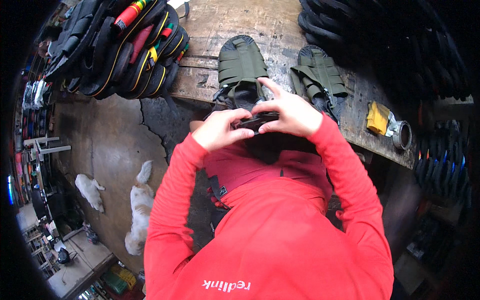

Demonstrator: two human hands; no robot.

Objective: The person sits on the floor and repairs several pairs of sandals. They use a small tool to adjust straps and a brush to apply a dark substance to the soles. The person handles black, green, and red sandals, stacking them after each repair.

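Note:
A sandal with wide olive-green straps (243, 61) and a black sole lies on the workbench in front of me, its heel end toward my body. My left hand (218, 130) pinches that heel end between thumb and fingers. From the other side, my right hand (291, 113) grips the same black heel part, one finger stretched out against the green strap edge. Just what lies under the fingertips is partly hidden. To the right rests a second sandal of the same kind (320, 75), untouched, with a loose green strap across its side.
The worn wooden workbench (280, 25) carries a heap of sandals (135, 55) at left and a dark pile of footwear (380, 45) at right. A yellow cloth (378, 118) lies near a tape roll (402, 135). Two dogs (141, 210) lie on the floor at left.

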